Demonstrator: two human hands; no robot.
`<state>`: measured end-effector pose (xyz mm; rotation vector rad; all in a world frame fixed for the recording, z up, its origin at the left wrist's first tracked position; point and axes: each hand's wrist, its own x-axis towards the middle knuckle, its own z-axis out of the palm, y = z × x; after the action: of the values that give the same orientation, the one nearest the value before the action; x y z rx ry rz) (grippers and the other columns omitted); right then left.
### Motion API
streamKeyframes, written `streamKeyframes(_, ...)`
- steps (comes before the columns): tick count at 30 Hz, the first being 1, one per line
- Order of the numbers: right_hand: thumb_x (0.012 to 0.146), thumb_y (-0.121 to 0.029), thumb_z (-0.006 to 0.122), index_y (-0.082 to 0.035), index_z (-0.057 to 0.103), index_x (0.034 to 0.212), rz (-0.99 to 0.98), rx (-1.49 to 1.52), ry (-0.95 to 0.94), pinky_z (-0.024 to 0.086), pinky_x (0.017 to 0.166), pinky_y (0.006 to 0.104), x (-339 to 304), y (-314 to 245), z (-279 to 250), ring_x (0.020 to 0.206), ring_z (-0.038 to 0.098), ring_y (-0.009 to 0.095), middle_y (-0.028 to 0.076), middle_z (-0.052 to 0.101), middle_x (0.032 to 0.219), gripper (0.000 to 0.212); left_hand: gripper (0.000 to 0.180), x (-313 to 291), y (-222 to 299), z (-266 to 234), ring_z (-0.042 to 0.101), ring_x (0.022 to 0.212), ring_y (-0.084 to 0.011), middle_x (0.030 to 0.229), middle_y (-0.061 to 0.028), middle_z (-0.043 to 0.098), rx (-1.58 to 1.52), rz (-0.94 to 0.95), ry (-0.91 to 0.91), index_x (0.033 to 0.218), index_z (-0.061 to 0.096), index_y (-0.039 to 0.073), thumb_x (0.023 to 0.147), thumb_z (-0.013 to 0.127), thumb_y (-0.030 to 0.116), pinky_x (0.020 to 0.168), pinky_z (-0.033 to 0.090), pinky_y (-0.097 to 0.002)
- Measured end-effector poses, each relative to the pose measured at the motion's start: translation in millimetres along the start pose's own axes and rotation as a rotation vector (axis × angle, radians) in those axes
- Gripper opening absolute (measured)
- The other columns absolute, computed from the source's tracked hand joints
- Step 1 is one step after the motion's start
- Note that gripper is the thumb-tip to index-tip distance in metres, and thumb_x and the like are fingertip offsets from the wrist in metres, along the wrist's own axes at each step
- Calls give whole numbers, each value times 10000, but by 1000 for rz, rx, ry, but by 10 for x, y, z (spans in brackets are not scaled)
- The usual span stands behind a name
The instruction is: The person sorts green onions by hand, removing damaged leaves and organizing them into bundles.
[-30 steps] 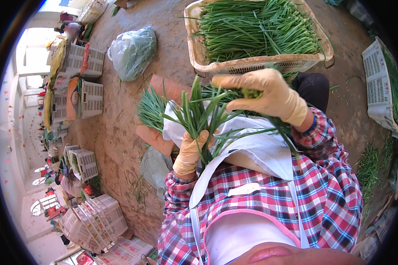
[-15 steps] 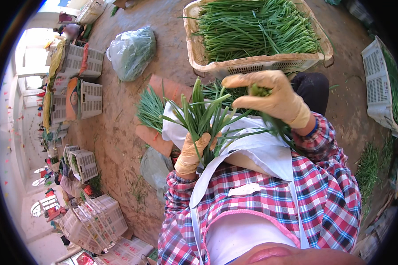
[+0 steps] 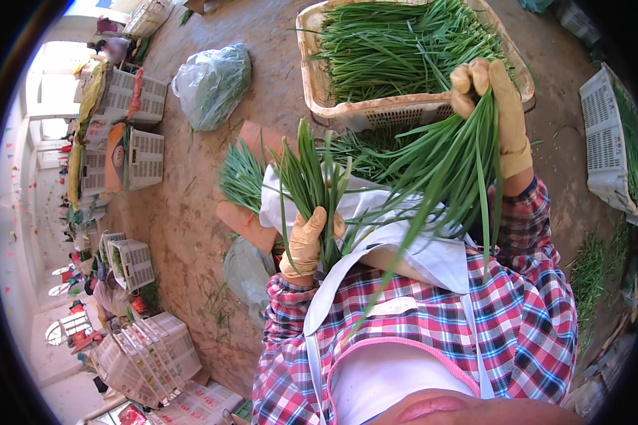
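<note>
Head view: the fingers of the left hand, in a tan glove, are curled tight round the lower stems of an upright bunch of green leaves, low in front of the chest, its tips fanning upward. The fingers of the right hand, also gloved, are pressed together round the stem end of a second, longer sheaf of greens. That hand is raised, just in front of the near edge of a beige plastic basket. From it the sheaf hangs down and to the left, its loose tips crossing the white apron and reaching the plaid shirt. The two bunches lie near each other, and some blades of the long one pass just beside the left hand; whether they touch cannot be told.

The basket stands on the dirt floor beyond the hands and is heaped with more cut greens. A smaller pile of greens lies on the floor left of the knees, beside a brownish board. Farther left sits a clear plastic bag with green stuff inside. White crates are stacked along the left edge, and more lie at lower left. Another white crate stands at the right.
</note>
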<state>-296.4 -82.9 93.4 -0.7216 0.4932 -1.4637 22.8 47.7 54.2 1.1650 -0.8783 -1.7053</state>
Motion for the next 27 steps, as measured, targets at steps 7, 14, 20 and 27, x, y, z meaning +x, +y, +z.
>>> streamKeyframes(7,804,-96,675,-25,680,985,125,-473,-259,400,511,163,17,128,282,556,519,38,19,649,747,194,636,31,206,321,512,564,-154,746,-105,598,73,-112,-173,1334,358,19,860,613,357,527,406,-260)
streamKeyframes(14,804,-138,696,-16,677,989,153,-470,-471,438,606,190,18,410,470,649,516,45,-16,632,767,222,552,-16,150,360,525,632,-133,869,-94,610,35,-94,-56,1249,453,22,898,511,444,582,427,-249)
streamKeyframes(20,765,-98,726,-13,675,941,30,-464,-444,475,704,219,-45,504,478,782,582,72,30,663,866,202,456,30,163,366,527,621,-129,834,-67,628,79,-59,-100,1056,567,36,877,550,455,569,421,-240)
streamKeyframes(27,745,-74,732,-5,680,858,108,-428,-333,467,705,223,-136,570,481,784,573,79,29,647,843,142,186,86,135,368,523,708,-80,878,5,630,152,-46,88,1038,641,29,862,622,90,641,417,-219)
